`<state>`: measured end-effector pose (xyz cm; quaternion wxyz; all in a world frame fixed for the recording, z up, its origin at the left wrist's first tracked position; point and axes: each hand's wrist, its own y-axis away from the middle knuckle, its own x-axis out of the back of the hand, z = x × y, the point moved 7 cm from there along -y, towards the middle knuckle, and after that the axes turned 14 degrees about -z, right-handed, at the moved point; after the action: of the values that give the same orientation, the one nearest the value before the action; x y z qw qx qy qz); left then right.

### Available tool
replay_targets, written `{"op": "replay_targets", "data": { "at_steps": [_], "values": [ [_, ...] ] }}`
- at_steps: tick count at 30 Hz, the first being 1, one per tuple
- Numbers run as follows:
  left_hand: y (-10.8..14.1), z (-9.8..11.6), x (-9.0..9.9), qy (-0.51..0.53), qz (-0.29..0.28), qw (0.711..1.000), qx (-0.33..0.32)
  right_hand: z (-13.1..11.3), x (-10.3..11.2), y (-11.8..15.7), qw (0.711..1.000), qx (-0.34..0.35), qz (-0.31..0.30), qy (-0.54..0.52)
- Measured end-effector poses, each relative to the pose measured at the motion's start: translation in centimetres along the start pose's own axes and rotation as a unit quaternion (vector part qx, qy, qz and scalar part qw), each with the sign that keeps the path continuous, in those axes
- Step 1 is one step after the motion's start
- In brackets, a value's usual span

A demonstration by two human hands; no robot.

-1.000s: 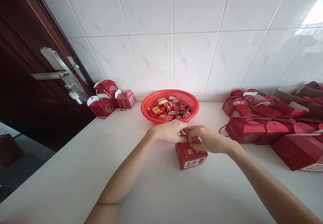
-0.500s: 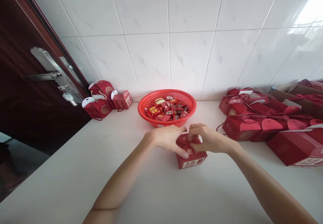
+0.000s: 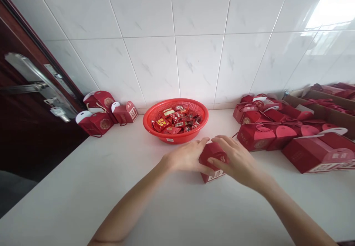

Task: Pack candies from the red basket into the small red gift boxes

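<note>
A small red gift box with white-panelled Chinese characters low on its front stands on the white tabletop in front of me. My left hand grips its left side, thumb across the front and fingers behind. Over its top and right side curls my right hand, thumb against the front face and fingers reaching to the back. The hands cover part of the lid, so how its flaps sit is partly hidden. Just behind the box is a red plastic basket holding wrapped candies.
Several red gift boxes stand at the back left, near a dark door with a metal handle. More red boxes crowd the right side, beside an open cardboard carton. White wall tiles rise behind the table.
My right hand has gone from pinching the box's top flaps to wrapping its top and right side. The lettered top flaps no longer show upright. The view has swung slightly right.
</note>
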<state>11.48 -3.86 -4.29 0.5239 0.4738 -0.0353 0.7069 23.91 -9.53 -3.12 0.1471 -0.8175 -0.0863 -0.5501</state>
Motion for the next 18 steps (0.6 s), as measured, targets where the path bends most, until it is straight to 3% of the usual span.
{"op": "replay_targets", "data": {
  "at_steps": [5, 9, 18],
  "values": [
    [-0.6, 0.5, -0.7, 0.004, 0.039, 0.999, 0.005, 0.7, -2.6, 1.6, 0.991, -0.129, 0.03, -0.016],
    [-0.7, 0.6, -0.9, 0.004, 0.048, 0.999, -0.004, 1.7, -3.6, 2.2, 0.973, -0.226, -0.01, -0.054],
    [-1.0, 1.0, -1.5, 0.008, 0.045, 0.998, -0.034, 1.7, -4.2, 2.2, 0.959, -0.257, -0.067, -0.095]
  ]
}}
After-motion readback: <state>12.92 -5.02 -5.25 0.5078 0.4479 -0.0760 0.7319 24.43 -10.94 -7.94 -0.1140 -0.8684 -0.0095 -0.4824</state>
